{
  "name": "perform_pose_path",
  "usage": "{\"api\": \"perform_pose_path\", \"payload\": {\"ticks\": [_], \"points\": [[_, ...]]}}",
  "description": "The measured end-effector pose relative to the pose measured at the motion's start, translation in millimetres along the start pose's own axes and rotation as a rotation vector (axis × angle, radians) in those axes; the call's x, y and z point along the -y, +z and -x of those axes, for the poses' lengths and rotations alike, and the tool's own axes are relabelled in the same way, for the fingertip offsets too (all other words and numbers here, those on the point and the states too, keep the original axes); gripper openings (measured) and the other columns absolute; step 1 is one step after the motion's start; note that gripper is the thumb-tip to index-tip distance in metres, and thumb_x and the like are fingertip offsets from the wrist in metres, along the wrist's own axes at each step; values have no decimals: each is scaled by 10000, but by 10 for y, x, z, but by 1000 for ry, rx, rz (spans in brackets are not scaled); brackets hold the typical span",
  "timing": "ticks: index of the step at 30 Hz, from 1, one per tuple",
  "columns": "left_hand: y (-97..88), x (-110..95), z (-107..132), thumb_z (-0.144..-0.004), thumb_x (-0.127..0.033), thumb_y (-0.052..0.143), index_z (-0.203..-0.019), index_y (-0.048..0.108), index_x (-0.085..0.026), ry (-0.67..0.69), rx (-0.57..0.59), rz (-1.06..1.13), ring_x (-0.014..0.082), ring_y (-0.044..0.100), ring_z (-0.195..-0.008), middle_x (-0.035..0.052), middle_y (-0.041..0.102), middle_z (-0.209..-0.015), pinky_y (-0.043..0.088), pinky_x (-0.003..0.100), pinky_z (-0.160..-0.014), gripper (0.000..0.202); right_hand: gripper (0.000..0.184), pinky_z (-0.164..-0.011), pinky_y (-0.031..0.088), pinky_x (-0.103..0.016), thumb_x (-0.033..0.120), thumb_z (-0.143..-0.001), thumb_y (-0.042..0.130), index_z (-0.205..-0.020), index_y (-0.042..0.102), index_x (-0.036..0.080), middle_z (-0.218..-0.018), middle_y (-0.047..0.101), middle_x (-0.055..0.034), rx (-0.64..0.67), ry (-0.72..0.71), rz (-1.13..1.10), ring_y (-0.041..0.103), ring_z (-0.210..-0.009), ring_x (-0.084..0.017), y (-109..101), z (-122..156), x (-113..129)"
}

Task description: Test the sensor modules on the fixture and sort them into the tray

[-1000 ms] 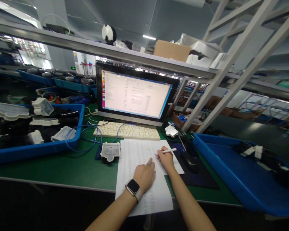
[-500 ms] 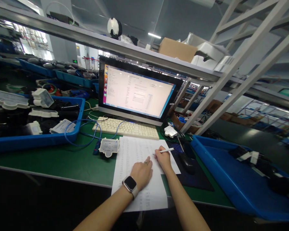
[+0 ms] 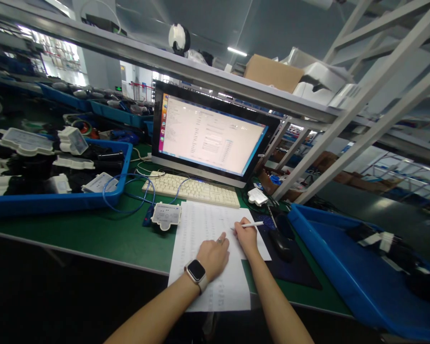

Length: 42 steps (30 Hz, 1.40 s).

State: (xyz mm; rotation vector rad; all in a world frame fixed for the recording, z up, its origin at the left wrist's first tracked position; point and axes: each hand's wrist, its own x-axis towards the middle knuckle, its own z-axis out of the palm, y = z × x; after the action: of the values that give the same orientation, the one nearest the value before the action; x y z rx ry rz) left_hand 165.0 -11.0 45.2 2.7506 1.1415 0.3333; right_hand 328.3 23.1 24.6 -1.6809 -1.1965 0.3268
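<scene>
A printed sheet of paper [image 3: 204,234] lies on the green table in front of the keyboard [image 3: 191,188]. My left hand [image 3: 213,257], with a watch on its wrist, rests on the sheet, one finger pointing at a line and the others curled. My right hand [image 3: 246,236] is closed round a white pen [image 3: 250,224] whose tip touches the paper. A small white device [image 3: 166,215] with a blue cable sits just left of the sheet.
A lit monitor [image 3: 211,141] stands behind the keyboard. A black mouse [image 3: 282,239] lies on a dark pad to the right. Blue trays stand at left [image 3: 57,200], holding several white and black parts, and at right [image 3: 329,253]. Slanted shelf struts [image 3: 329,129] rise at right.
The view has shifted slightly; both hands stay on the sheet in the same pose, pen tip still on the paper.
</scene>
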Motion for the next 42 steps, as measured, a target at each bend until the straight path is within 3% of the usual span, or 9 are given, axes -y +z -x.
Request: {"api": "perform_pose_path", "payload": {"ticks": [26, 42], "points": [[-13, 1, -2, -875, -268, 418, -1117, 493, -131, 3, 15, 4, 229, 657, -801, 152, 401, -1386, 513, 353, -645, 287, 219, -503, 316, -248, 303, -665, 474, -497, 349, 241, -400, 416, 67, -21, -62, 42, 411, -450, -130, -18, -5, -37], [-4, 7, 0, -872, -272, 405, -1132, 485, -125, 5, 18, 10, 240, 651, -799, 168, 412, -1374, 509, 369, -647, 309, 221, -465, 304, -243, 319, -642, 495, -507, 337, 242, -390, 401, 67, -59, 40, -63, 391, -433, -120, -38, -9, -1]]}}
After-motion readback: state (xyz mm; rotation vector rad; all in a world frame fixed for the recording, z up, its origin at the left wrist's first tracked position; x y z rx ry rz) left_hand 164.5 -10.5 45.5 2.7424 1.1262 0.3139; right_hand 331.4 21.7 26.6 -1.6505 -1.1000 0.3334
